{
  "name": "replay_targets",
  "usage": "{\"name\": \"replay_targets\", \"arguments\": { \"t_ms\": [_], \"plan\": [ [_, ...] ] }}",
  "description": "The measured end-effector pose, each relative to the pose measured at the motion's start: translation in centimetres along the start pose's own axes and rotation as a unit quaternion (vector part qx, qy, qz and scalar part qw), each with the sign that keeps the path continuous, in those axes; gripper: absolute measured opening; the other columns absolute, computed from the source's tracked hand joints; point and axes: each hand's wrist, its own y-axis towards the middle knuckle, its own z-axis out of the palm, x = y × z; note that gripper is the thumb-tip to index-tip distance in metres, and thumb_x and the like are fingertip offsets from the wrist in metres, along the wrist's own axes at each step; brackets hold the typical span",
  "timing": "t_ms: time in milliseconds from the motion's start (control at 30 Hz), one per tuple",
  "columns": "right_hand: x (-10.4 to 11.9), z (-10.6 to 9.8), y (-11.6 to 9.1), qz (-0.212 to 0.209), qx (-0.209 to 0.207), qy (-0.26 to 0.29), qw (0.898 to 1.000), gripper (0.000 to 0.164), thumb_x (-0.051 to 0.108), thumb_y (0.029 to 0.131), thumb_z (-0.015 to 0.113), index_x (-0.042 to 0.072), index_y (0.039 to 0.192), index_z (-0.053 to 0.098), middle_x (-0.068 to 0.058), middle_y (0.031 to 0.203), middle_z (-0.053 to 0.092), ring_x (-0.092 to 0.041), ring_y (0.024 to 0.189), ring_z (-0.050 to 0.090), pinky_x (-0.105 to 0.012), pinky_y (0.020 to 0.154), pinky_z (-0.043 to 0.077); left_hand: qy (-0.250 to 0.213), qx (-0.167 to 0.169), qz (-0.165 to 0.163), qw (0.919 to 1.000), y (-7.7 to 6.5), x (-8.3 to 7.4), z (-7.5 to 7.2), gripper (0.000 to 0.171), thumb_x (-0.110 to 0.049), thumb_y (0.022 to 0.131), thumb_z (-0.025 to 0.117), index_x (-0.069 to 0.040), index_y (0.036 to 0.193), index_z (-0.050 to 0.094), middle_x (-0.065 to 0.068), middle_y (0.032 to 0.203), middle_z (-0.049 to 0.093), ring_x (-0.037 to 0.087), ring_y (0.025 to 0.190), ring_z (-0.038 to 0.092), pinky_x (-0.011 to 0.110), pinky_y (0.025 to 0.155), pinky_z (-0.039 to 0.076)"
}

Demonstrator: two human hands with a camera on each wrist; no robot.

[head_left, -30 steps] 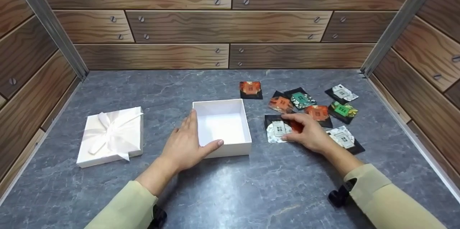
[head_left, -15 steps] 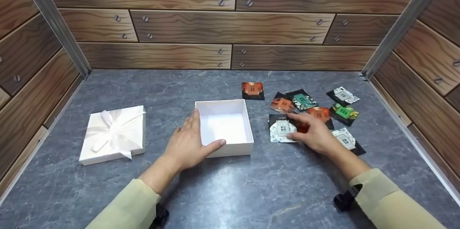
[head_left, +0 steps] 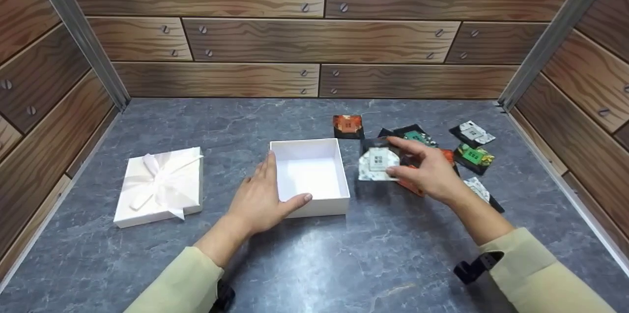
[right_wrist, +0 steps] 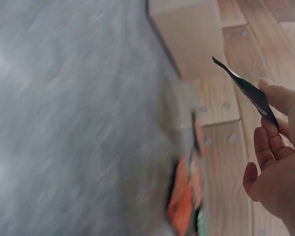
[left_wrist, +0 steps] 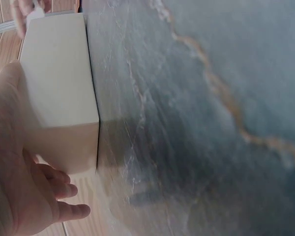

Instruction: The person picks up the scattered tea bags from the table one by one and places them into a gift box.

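Black-and-white, the packet (head_left: 377, 159) pinched in the right hand (head_left: 431, 171) hangs just right of the lidless box (head_left: 322, 207), whose left side the left hand (head_left: 259, 199) touches, fingers straight.

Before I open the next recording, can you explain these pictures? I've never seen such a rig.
There's no machine: a person is working bare-handed. The wide view comes from a camera on the head; the other two come from one on each wrist, so the table looks tipped sideways there. On it are an open white box and, to its left, a white lid with a bow. Small printed packets lie mostly to the box's right. The left hand rests against the box; the right hand pinches a black-and-white packet, lifted off the table.
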Motion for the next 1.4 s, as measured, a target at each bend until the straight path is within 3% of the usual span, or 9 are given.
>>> {"name": "replay_targets", "arguments": {
  "t_ms": [100, 267, 467, 600, 967, 1200, 1400],
  "plan": [
    [1.6, 0.7, 0.6, -0.016, 0.003, 0.001, 1.000, 0.069, 0.014, 0.090, 0.088, 0.007, 0.152, 0.059, -0.015, 0.138, 0.065, -0.028, 0.107, 0.065, -0.023, 0.084, 0.053, 0.000, 0.003, -0.003, 1.0000, 0.0, 0.0, 0.1, 0.133, -0.089, 0.088, 0.052, 0.008, 0.166, 0.006, 0.033, 0.166, 0.029, 0.046, 0.154, 0.031, 0.064, 0.120, 0.032],
    [3.4, 2.4, 2.2, -0.027, 0.027, 0.024, 0.999, 0.070, 0.015, 0.089, 0.088, 0.007, 0.152, 0.059, -0.014, 0.139, 0.064, -0.030, 0.113, 0.063, -0.028, 0.090, 0.052, 0.002, 0.004, -0.004, 1.0000, 0.1, 0.0, 0.1, 0.133, -0.090, 0.088, 0.051, 0.008, 0.166, 0.006, 0.033, 0.167, 0.028, 0.045, 0.155, 0.030, 0.064, 0.121, 0.031],
    [4.5, 5.1, 4.1, -0.046, 0.057, -0.004, 0.997, 0.073, 0.018, 0.087, 0.090, 0.010, 0.152, 0.059, -0.012, 0.147, 0.062, -0.032, 0.130, 0.057, -0.053, 0.111, 0.044, 0.000, 0.004, 0.000, 1.0000, 0.2, 0.0, 0.2, 0.133, -0.090, 0.087, 0.050, 0.008, 0.167, 0.007, 0.033, 0.167, 0.027, 0.045, 0.156, 0.028, 0.063, 0.121, 0.031],
    [4.9, 6.9, 5.0, -0.046, 0.083, -0.009, 0.995, 0.075, 0.021, 0.088, 0.088, 0.009, 0.154, 0.057, -0.012, 0.155, 0.056, -0.034, 0.138, 0.053, -0.060, 0.115, 0.039, -0.004, 0.001, 0.000, 1.0000, 0.1, 0.0, 0.3, 0.132, -0.088, 0.088, 0.053, 0.008, 0.167, 0.008, 0.033, 0.167, 0.028, 0.045, 0.155, 0.028, 0.063, 0.121, 0.031],
    [5.6, 10.4, 6.6, -0.081, 0.111, -0.064, 0.988, 0.075, 0.018, 0.084, 0.090, 0.006, 0.151, 0.059, -0.014, 0.145, 0.062, -0.033, 0.134, 0.056, -0.054, 0.118, 0.039, -0.001, -0.009, 0.009, 0.9999, 0.1, -0.3, 0.2, 0.129, -0.085, 0.090, 0.055, 0.007, 0.167, 0.009, 0.032, 0.167, 0.028, 0.045, 0.155, 0.030, 0.064, 0.120, 0.032],
    [6.3, 11.4, 7.1, -0.107, 0.134, -0.106, 0.979, 0.073, 0.018, 0.085, 0.089, 0.006, 0.151, 0.060, -0.017, 0.145, 0.063, -0.037, 0.136, 0.054, -0.057, 0.118, 0.038, 0.003, -0.005, 0.006, 1.0000, 0.3, -0.1, 0.2, 0.131, -0.089, 0.089, 0.050, 0.005, 0.168, 0.005, 0.031, 0.168, 0.026, 0.044, 0.156, 0.028, 0.063, 0.120, 0.032],
    [6.5, 12.3, 7.5, -0.118, 0.148, -0.148, 0.971, 0.071, 0.020, 0.086, 0.087, 0.005, 0.150, 0.060, -0.017, 0.146, 0.063, -0.038, 0.138, 0.053, -0.061, 0.119, 0.030, 0.006, -0.005, 0.001, 1.0000, 0.0, 0.1, 0.2, 0.133, -0.094, 0.087, 0.044, 0.003, 0.168, 0.002, 0.030, 0.168, 0.026, 0.044, 0.155, 0.029, 0.064, 0.121, 0.032]
  ]
}}
